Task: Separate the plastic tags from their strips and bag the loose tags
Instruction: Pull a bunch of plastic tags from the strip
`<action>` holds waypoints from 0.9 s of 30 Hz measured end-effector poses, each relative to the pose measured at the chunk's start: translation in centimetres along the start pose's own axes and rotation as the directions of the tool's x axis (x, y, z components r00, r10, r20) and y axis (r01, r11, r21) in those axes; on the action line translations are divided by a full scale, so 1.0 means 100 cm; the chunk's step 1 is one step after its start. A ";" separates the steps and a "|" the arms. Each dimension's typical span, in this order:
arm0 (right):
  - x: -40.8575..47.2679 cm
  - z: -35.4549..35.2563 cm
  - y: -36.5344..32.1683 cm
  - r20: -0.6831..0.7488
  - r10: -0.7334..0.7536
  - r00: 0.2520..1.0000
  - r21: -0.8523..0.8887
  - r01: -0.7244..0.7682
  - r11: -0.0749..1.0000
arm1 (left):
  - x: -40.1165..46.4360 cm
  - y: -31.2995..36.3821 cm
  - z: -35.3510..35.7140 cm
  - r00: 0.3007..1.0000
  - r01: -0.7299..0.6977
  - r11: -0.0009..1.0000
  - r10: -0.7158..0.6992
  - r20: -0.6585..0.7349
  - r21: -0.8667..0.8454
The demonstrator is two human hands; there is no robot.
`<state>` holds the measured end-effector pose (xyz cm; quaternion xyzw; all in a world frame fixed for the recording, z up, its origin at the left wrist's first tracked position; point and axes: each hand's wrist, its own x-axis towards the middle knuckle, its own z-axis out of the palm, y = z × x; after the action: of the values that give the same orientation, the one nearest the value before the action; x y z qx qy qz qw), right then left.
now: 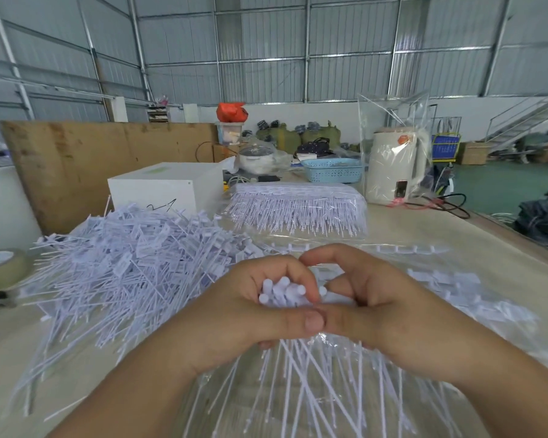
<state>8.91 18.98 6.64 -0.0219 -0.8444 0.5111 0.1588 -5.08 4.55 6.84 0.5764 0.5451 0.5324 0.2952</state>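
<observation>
My left hand (250, 311) and my right hand (380, 308) meet at the table's middle, both curled round one bundle of white plastic tags (282, 292). The tags' round heads stick up between my fingers and their thin tails fan down towards me. A big heap of loose tags (124, 267) lies to the left. A clear bag packed with tags (298, 210) lies behind my hands. Empty strips (405, 249) lie just beyond my right hand. Crinkled clear plastic (314, 403) lies under the tails.
A white box (165, 188) stands behind the heap, with a tape roll (4, 267) at the far left. A blue basket (332, 170), a white kettle (396, 165) in a clear bag and black cables sit at the back right. The table edge runs down the right.
</observation>
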 end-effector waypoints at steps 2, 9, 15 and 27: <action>0.000 0.000 0.003 -0.019 0.010 1.000 -0.061 -0.011 0.998 | 0.000 -0.001 0.000 1.000 0.006 1.000 -0.006 0.017 -0.001; -0.003 0.000 -0.003 -0.052 -0.122 0.991 -0.301 0.101 0.948 | 0.002 -0.005 0.001 0.999 0.008 0.999 -0.006 0.035 -0.035; -0.002 0.006 0.001 -0.030 -0.154 0.988 -0.352 0.134 0.926 | 0.004 -0.009 0.002 0.999 -0.003 0.999 0.002 -0.038 -0.038; -0.001 0.003 0.005 -0.035 -0.128 0.991 -0.413 0.102 0.905 | 0.003 -0.007 -0.011 0.998 -0.015 0.997 0.019 -0.055 0.082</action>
<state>8.87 18.91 6.07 -0.0205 -0.9273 0.3116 0.2063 -6.40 4.71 6.55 0.5775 0.5695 0.5281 0.2516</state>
